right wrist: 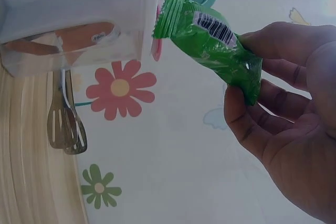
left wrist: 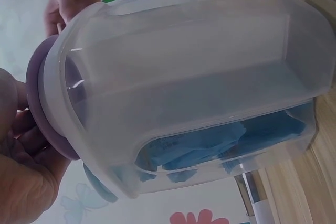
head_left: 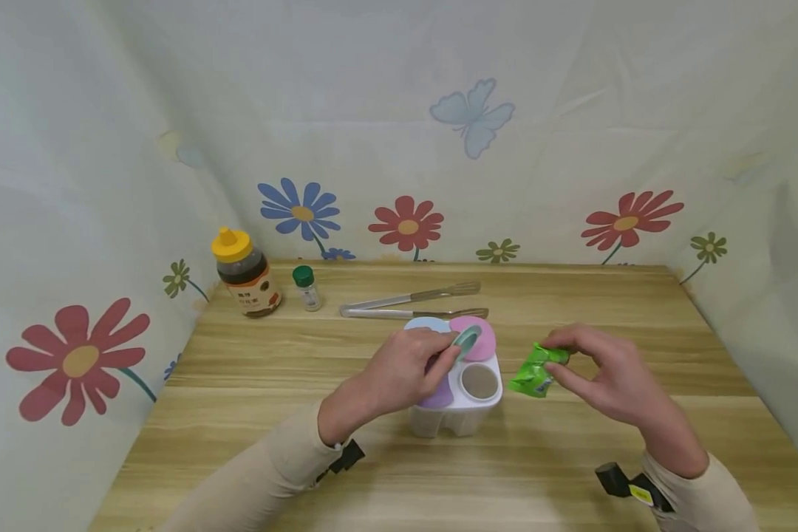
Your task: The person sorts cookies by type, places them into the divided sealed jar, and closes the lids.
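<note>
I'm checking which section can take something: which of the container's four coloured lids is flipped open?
The green lid, at the front right compartment of the container: the left hand holds it tilted up, exposing the round opening. The blue, pink and purple lids lie flat.

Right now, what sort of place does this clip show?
Probably a staged tabletop recording booth, not a real kitchen: a wooden table is walled on three sides by a flower-and-butterfly printed cloth, with a honey bottle and tongs laid out at the back.
</note>
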{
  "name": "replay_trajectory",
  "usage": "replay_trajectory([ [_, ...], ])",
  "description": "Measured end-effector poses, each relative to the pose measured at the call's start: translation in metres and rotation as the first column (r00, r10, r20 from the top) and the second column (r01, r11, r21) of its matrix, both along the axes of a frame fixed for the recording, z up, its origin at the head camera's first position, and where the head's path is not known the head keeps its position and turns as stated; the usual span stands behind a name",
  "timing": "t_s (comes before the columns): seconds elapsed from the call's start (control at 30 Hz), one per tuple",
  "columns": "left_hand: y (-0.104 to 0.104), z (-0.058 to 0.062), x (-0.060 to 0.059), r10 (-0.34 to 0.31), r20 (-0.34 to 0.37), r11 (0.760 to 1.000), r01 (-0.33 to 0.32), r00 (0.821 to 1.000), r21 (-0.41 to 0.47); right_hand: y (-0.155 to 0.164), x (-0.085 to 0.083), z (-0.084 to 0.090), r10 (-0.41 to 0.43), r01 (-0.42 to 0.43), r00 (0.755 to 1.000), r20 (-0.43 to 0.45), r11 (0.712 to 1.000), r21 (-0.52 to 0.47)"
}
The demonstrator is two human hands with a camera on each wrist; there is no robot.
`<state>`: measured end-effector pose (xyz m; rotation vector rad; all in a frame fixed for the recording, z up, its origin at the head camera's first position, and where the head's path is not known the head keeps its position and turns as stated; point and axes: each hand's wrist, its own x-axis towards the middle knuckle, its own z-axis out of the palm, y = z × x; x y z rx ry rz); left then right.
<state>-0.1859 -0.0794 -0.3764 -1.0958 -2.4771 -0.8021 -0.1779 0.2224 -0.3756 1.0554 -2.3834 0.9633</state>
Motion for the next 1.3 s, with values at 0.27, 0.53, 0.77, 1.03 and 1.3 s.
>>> replay_trajectory([
  [0.27,0.000,0.000,0.000,-0.005,0.008,1.000,0.005,1.000,-0.003,-0.011,-0.001,0.003,0.046,-0.045,0.998,0.040,0.998,-0.039],
  [0.53,0.000,0.000,0.001,-0.003,0.024,1.000,0.003,1.000,0.000,-0.023,-0.005,0.001,0.154,-0.154,0.988,-0.015,0.973,-0.169],
  [0.77,-0.001,0.001,0.001,-0.009,0.033,1.000,0.009,0.999,0.005,-0.038,-0.009,-0.003,0.194,-0.193,0.981,-0.024,0.942,-0.276],
  [1.03,-0.003,-0.001,0.000,0.000,0.034,1.000,0.000,0.999,0.000,-0.054,-0.011,-0.015,0.201,-0.215,0.977,-0.075,0.910,-0.354],
  [1.3,-0.004,-0.002,0.000,-0.007,0.019,1.000,0.006,1.000,0.014,-0.061,-0.013,-0.030,0.079,-0.128,0.976,-0.205,0.962,-0.241],
])
